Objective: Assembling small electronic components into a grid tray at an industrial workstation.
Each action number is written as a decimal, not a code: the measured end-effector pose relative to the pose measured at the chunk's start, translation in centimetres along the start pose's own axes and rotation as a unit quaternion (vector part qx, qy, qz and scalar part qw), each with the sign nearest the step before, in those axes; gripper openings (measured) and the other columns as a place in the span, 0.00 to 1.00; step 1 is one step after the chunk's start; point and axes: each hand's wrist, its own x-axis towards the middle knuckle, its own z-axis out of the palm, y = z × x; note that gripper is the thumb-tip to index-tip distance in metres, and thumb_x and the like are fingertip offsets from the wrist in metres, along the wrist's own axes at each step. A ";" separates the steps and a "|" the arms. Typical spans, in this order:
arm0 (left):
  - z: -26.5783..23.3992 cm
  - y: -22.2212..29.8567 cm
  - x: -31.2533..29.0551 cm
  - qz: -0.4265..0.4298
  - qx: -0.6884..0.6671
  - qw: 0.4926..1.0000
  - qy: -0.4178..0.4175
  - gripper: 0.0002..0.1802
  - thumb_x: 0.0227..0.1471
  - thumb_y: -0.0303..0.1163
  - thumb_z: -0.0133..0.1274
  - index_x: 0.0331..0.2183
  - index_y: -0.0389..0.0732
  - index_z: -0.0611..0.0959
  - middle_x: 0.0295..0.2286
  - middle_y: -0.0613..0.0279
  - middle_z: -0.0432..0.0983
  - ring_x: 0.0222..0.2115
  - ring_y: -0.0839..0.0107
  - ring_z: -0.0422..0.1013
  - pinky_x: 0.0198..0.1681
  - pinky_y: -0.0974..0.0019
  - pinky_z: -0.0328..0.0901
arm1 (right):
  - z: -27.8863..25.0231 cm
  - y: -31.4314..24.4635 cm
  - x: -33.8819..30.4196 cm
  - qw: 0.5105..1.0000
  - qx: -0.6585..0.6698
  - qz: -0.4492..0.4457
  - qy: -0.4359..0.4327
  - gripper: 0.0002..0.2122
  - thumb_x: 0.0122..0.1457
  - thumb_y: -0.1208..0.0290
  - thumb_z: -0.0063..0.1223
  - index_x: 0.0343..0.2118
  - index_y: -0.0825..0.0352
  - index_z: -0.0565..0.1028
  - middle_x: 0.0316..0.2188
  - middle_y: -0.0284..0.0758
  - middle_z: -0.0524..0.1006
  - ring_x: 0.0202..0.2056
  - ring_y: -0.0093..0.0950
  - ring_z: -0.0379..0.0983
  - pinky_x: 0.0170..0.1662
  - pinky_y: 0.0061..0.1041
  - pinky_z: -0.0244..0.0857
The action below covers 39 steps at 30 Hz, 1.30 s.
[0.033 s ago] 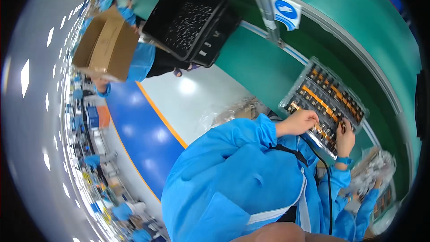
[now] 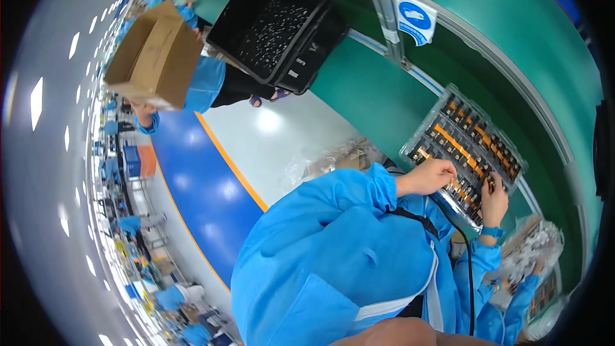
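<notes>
A clear plastic tray (image 2: 408, 146) lies on the green bench, filled with rows of small black-and-orange parts (image 2: 462, 147) with metal bits. Over the tray's near left part is my left hand (image 2: 434, 176), its fingers bent and pinched together at the parts; whatever sits between the fingertips is too small to make out. My right hand (image 2: 494, 204), with a blue band at the wrist, reaches in at the tray's right side. Its thumb and fingers close round a small dark part (image 2: 491, 184).
A black bin (image 2: 269, 32) of small pieces stands on the bench at the far left. Beside it a person holds an open carton (image 2: 157, 57). A metal post (image 2: 384, 19) rises behind the tray. Clear plastic bags (image 2: 535, 243) and another worker's sleeve (image 2: 522, 298) are at lower right.
The whole view has shifted very slightly. Both my hands stay at the same places on the tray, with hardly any finger movement.
</notes>
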 end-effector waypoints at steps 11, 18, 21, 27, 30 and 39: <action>-0.9 0.4 -1.1 -0.009 0.023 0.999 0.038 0.12 0.57 0.36 0.53 0.38 0.38 0.81 0.31 0.59 0.79 0.31 0.69 0.75 0.35 0.64 0.68 | -1.1 -0.4 2.5 0.991 -0.009 -0.128 -0.048 0.06 0.59 0.68 0.54 0.38 0.59 0.74 0.25 0.44 0.78 0.29 0.46 0.76 0.31 0.43 0.67; 0.6 -0.3 -1.1 -0.015 0.010 1.000 0.015 0.11 0.55 0.33 0.54 0.38 0.37 0.81 0.31 0.59 0.80 0.33 0.73 0.75 0.38 0.66 0.68 | -1.8 -0.5 1.3 0.989 -0.076 -0.124 -0.039 0.07 0.58 0.68 0.53 0.38 0.58 0.76 0.27 0.41 0.80 0.31 0.45 0.77 0.33 0.41 0.70; 0.9 -0.2 -0.4 0.003 0.033 0.999 -0.008 0.11 0.55 0.33 0.54 0.38 0.38 0.81 0.31 0.59 0.80 0.33 0.72 0.75 0.38 0.66 0.69 | -1.7 -0.3 1.0 0.984 -0.131 -0.107 -0.065 0.07 0.58 0.67 0.52 0.38 0.59 0.75 0.27 0.44 0.80 0.29 0.46 0.77 0.32 0.44 0.70; 0.7 -1.5 -0.5 -0.026 -0.032 0.999 0.005 0.11 0.57 0.34 0.55 0.39 0.37 0.82 0.32 0.61 0.80 0.34 0.75 0.74 0.38 0.68 0.69 | -2.7 -0.1 2.9 0.983 0.063 -0.144 -0.090 0.06 0.58 0.66 0.55 0.35 0.61 0.73 0.26 0.41 0.78 0.30 0.47 0.75 0.33 0.44 0.68; -0.5 0.1 -0.2 -0.021 -0.011 1.000 -0.016 0.12 0.57 0.34 0.55 0.38 0.35 0.83 0.32 0.61 0.81 0.34 0.75 0.75 0.38 0.69 0.69 | -2.5 1.1 2.6 0.958 0.287 -0.005 -0.019 0.06 0.55 0.72 0.59 0.33 0.64 0.73 0.23 0.34 0.75 0.24 0.29 0.71 0.27 0.28 0.63; 2.2 5.6 1.0 -0.007 0.014 0.994 -0.109 0.23 0.50 0.35 0.65 0.46 0.36 0.79 0.34 0.62 0.80 0.35 0.79 0.73 0.38 0.71 0.68 | -1.8 -6.4 -4.8 0.710 0.699 0.083 -0.011 0.07 0.61 0.78 0.55 0.39 0.62 0.71 0.30 0.21 0.71 0.27 0.09 0.61 0.27 0.10 0.54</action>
